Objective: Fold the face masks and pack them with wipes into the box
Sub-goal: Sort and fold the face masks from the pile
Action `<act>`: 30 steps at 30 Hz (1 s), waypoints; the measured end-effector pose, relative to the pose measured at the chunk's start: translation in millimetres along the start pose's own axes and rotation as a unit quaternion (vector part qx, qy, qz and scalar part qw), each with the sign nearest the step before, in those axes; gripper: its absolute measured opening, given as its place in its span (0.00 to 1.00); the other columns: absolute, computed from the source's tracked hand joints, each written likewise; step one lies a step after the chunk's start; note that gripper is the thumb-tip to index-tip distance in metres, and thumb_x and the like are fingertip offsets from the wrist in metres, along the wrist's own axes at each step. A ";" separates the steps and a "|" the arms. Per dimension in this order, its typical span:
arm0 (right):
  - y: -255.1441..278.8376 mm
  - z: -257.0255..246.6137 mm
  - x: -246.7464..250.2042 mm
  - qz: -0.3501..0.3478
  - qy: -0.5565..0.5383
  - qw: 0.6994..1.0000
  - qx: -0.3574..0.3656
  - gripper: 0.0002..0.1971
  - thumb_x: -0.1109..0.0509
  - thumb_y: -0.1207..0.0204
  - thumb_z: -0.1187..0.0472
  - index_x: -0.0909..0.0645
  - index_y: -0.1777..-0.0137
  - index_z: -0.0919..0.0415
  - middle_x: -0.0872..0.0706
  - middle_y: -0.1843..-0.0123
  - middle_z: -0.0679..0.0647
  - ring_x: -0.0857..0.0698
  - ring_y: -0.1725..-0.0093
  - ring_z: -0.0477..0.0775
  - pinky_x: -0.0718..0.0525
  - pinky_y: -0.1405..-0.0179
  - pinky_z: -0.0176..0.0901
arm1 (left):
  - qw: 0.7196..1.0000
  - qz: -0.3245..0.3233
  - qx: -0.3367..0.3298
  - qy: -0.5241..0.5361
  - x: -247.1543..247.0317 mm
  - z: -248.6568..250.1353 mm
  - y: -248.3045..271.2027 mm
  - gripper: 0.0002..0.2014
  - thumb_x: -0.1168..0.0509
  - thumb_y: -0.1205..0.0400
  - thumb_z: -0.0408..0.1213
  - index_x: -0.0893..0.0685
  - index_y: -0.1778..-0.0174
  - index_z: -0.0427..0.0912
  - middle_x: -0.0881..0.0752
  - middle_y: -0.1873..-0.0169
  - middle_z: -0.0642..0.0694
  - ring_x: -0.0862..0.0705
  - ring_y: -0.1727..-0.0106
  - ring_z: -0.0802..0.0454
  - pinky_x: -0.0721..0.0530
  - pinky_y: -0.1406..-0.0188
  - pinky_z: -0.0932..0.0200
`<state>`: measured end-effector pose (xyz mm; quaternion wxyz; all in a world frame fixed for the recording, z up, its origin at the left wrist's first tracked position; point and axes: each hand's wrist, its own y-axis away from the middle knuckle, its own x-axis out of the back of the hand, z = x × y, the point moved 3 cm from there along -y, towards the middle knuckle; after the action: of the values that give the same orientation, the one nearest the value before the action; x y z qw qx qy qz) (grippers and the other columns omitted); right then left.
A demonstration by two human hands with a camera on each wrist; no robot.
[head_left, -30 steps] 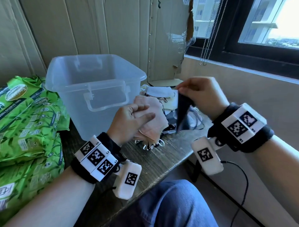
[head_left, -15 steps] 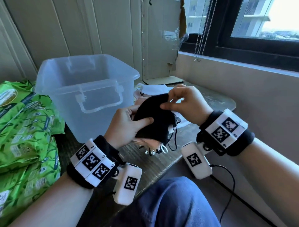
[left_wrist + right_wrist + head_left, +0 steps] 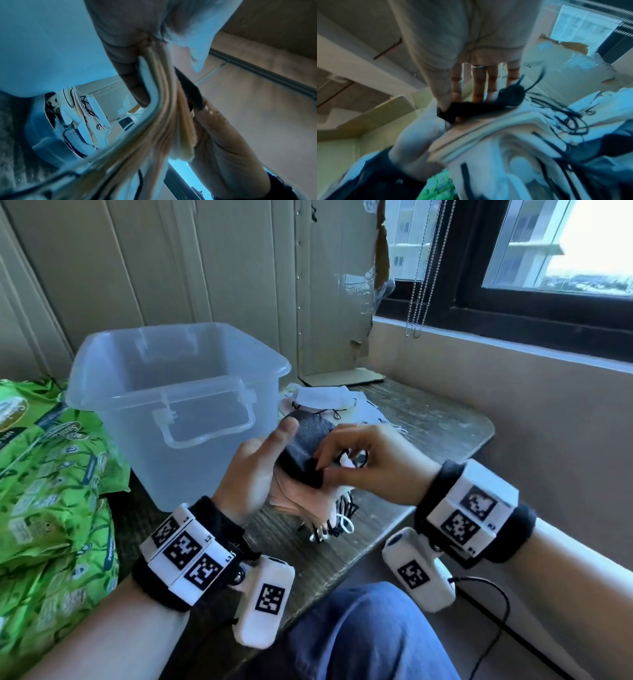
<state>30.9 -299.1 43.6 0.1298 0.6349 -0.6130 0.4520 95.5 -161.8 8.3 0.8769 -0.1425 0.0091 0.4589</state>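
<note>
Fingers of left hand curled under a stack of folded pink masks, thumb stretched up along the edge of a black mask lying on top. Palm turned upward and inward, wrist raised above the table, forearm coming in from lower left. Fingers of right hand bent downward, thumb and forefinger pinching the near edge of the black mask, remaining fingers arched over it; back of hand facing up, wrist level with the left one. Ear loops dangling in black and white below the stack, just above the table edge. Behind the hands, loose white masks heaped on the table. Clear plastic box standing open to the left of the hands, handle hanging on its near wall. Green wipes packs piled further left, beside the box. Blurred in both wrist views: layered mask edges clamped by the left fingers, black mask nipped under the right thumb.
</note>
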 end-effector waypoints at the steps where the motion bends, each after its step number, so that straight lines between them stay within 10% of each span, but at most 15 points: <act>1: 1.8 -0.5 -5.4 0.000 0.009 1.000 0.004 0.07 0.28 0.33 0.55 0.14 0.61 0.58 0.13 0.60 0.52 0.18 0.60 0.45 0.23 0.58 0.31 | 0.999 0.000 -0.001 -0.049 1.2 -1.4 -0.2 0.08 0.32 0.24 0.42 0.13 0.60 0.40 0.10 0.65 0.49 0.14 0.64 0.56 0.17 0.60 0.59; 5: 0.6 6.0 2.9 0.112 -0.068 0.990 -0.053 0.11 0.33 0.28 0.52 0.16 0.52 0.56 0.17 0.61 0.45 0.22 0.65 0.34 0.29 0.63 0.21 | 0.990 0.029 -0.011 -0.138 8.5 -6.5 -3.2 0.09 0.32 0.23 0.26 0.13 0.64 0.45 0.11 0.69 0.53 0.16 0.64 0.58 0.19 0.58 0.59; 8: -3.4 15.5 14.1 0.158 0.002 0.982 -0.099 0.14 0.28 0.26 0.56 0.19 0.41 0.54 0.22 0.49 0.51 0.24 0.56 0.43 0.31 0.60 0.20 | 0.990 0.023 -0.014 -0.139 5.8 -5.2 -1.9 0.04 0.29 0.25 0.31 0.11 0.59 0.43 0.09 0.57 0.42 0.15 0.55 0.48 0.18 0.43 0.44; 15: -9.4 12.5 14.6 0.214 -0.115 0.968 -0.066 0.06 0.27 0.31 0.65 0.21 0.60 0.64 0.20 0.64 0.55 0.22 0.61 0.52 0.23 0.59 0.46 | 0.991 -0.006 -0.027 -0.129 -0.6 1.8 2.6 0.13 0.30 0.30 0.44 0.10 0.55 0.42 0.09 0.54 0.39 0.13 0.52 0.48 0.18 0.44 0.44; 19: -2.9 16.6 16.2 0.129 -0.303 0.939 -0.096 0.10 0.35 0.26 0.78 0.25 0.54 0.62 0.15 0.69 0.49 0.17 0.69 0.44 0.19 0.68 0.32 | 0.993 -0.019 -0.025 -0.113 -1.0 3.6 2.9 0.19 0.29 0.35 0.55 0.10 0.58 0.44 0.09 0.56 0.42 0.13 0.54 0.50 0.18 0.49 0.52; 24: -1.6 8.2 7.2 0.029 -0.214 0.972 -0.092 0.23 0.30 0.28 0.75 0.30 0.43 0.48 0.26 0.68 0.65 0.28 0.68 0.59 0.30 0.69 0.49 | 0.990 -0.061 -0.025 -0.123 -8.6 1.2 5.6 0.14 0.23 0.37 0.39 0.12 0.56 0.43 0.12 0.53 0.35 0.14 0.55 0.50 0.15 0.51 0.54; 30: -7.4 4.0 13.6 0.054 -0.123 0.984 -0.114 0.21 0.27 0.30 0.72 0.29 0.41 0.57 0.25 0.74 0.52 0.28 0.76 0.43 0.30 0.74 0.33 | 0.987 -0.061 -0.056 -0.139 -7.0 -1.7 3.5 0.10 0.28 0.34 0.35 0.09 0.62 0.55 0.10 0.61 0.55 0.14 0.58 0.59 0.16 0.53 0.63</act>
<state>37.1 -309.4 54.2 0.1001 0.6330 -0.7049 0.3041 88.8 -166.0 6.8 0.8867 -0.1261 -0.1471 0.4197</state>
